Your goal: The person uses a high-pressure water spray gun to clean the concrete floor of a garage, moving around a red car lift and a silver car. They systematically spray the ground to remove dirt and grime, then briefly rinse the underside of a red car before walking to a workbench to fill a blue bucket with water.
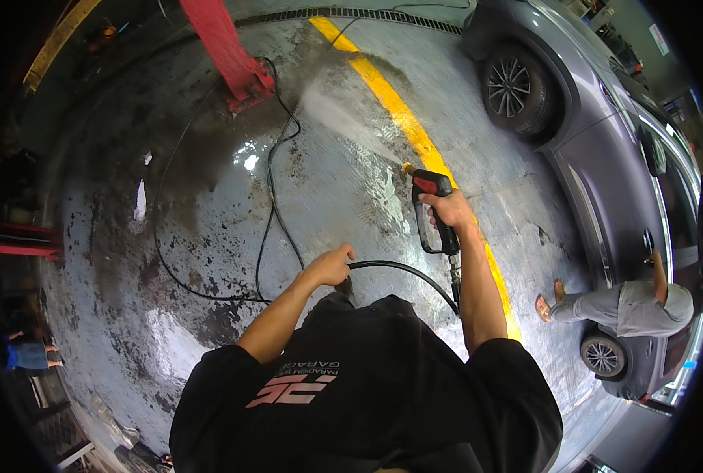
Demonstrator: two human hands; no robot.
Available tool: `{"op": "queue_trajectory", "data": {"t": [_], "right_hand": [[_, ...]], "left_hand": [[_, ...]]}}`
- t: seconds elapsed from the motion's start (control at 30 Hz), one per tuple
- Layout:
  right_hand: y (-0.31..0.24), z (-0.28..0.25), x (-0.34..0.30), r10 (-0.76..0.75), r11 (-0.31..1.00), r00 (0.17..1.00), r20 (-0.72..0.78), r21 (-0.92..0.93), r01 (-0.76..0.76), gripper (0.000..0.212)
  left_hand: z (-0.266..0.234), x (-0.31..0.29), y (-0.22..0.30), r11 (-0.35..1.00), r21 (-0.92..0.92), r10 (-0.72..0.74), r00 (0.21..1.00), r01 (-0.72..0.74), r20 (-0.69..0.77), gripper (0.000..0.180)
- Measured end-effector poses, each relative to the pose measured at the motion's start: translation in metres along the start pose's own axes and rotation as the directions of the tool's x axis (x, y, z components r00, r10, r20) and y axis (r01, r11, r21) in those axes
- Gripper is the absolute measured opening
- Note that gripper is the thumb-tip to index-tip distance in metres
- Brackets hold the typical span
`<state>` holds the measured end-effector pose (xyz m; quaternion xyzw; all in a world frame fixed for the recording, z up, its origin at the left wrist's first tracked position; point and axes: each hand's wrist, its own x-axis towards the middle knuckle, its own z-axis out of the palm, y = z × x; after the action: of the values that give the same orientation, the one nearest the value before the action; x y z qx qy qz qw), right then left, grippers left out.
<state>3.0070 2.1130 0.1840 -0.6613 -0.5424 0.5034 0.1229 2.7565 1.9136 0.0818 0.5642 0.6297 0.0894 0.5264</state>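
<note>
My right hand [451, 210] is wrapped round the handle of a black and red pressure washer gun [428, 184] with a brass-coloured tip. A white fan of water spray [343, 124] leaves the tip and meets the wet grey floor [335, 189] ahead and to the left. From the gun's base a black hose [402, 266] curves back leftward to my left hand [331, 266]. The fingers of that hand are closed round the hose in front of my black shirt.
A red post [245, 79] stands on the floor ahead, with thin black hose [271, 177] looped near it. A yellow painted line [402, 114] runs along the right. Beyond it is a grey car [604, 158], a person [643, 306] beside its door. Another person [32, 355] shows at far left.
</note>
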Motion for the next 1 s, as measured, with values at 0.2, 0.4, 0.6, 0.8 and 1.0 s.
{"op": "queue_trajectory", "data": {"t": [0.2, 0.4, 0.6, 0.8, 1.0], "right_hand": [[-0.042, 0.008, 0.081, -0.125, 0.988, 0.992, 0.004, -0.087, 0.125, 0.033], [-0.077, -0.025, 0.138, -0.152, 0.985, 0.985, -0.084, -0.093, 0.144, 0.034], [-0.065, -0.090, 0.196, -0.061, 0.998, 0.987, -0.151, -0.031, 0.057, 0.029], [-0.048, -0.168, 0.246, -0.007, 1.000, 0.961, -0.278, -0.029, -0.001, 0.025], [-0.092, -0.164, 0.245, -0.141, 0.986, 0.961, -0.236, -0.116, 0.117, 0.027]], "left_hand": [[-0.034, 0.033, 0.002, 1.000, -0.012, -0.004, 0.996, 0.003, -0.089, 0.038], [-0.061, 0.069, 0.030, 0.998, -0.062, -0.011, 0.986, 0.001, -0.164, 0.038], [-0.066, 0.129, 0.066, 1.000, -0.029, -0.005, 0.992, 0.001, -0.125, 0.041], [-0.053, 0.180, 0.106, 0.997, 0.019, 0.075, 0.989, -0.073, -0.129, 0.033], [-0.058, 0.178, 0.120, 0.995, -0.100, 0.014, 0.993, -0.026, -0.116, 0.030]]}}
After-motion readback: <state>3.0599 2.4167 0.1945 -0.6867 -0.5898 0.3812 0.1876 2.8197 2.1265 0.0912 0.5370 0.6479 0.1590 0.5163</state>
